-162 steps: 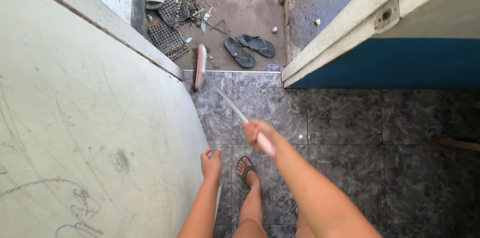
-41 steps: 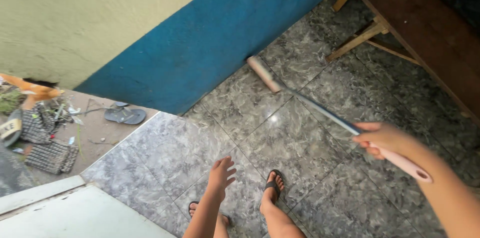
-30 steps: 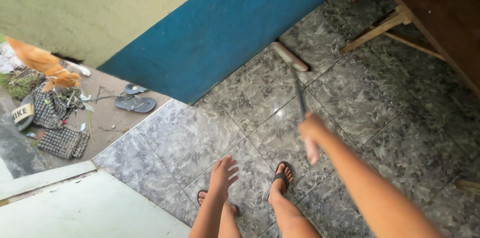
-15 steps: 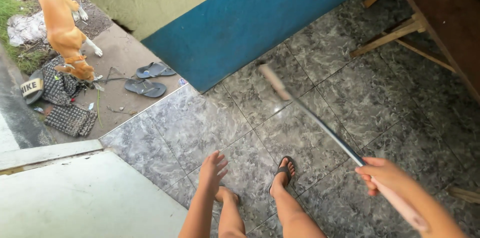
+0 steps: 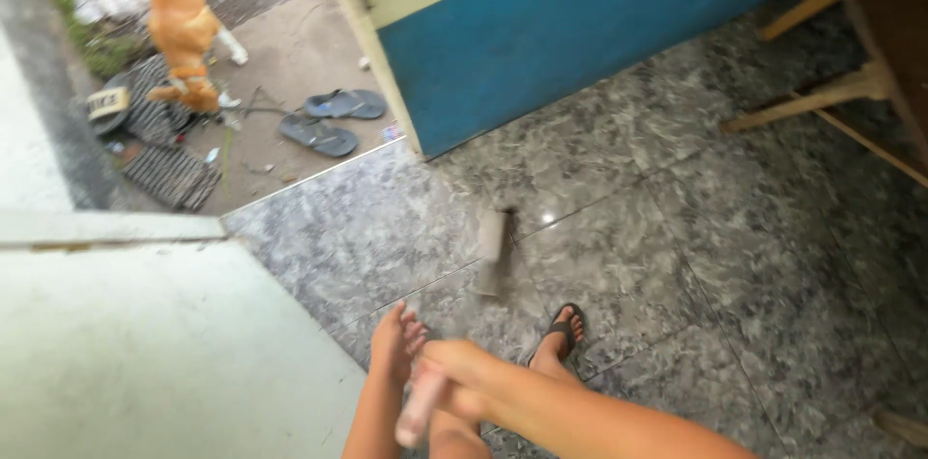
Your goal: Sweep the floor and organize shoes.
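The right hand (image 5: 454, 377) is wrapped in a fist around the pink grip of a broom (image 5: 495, 251), low in the view and crossing in front of the person's legs. The grip end pokes out below the fist, blurred. The broom's head is a pale, smeared shape on the grey marbled floor (image 5: 677, 246), near the middle of the view, just ahead of the sandalled foot (image 5: 561, 338). The stick between fist and head is too blurred to make out.

The left hand (image 5: 396, 343) hangs beside the right one, holding nothing, fingers loosely spread and pointing down at the floor. It sits just left of the right fist; whether the two touch cannot be told.

A pale door (image 5: 145, 343) fills the lower left. Beyond the tile edge is a concrete step with a pair of dark flip-flops (image 5: 333, 121) lying side by side. Further left lie two woven mats (image 5: 174, 174) and a dark slide sandal (image 5: 106, 103). An orange dog (image 5: 184, 19) stands over them, head down. A blue-and-cream wall (image 5: 580, 24) runs across the top, its corner meeting the tile edge. At the right edge is a wooden bench (image 5: 851, 82) with slanted pale legs.
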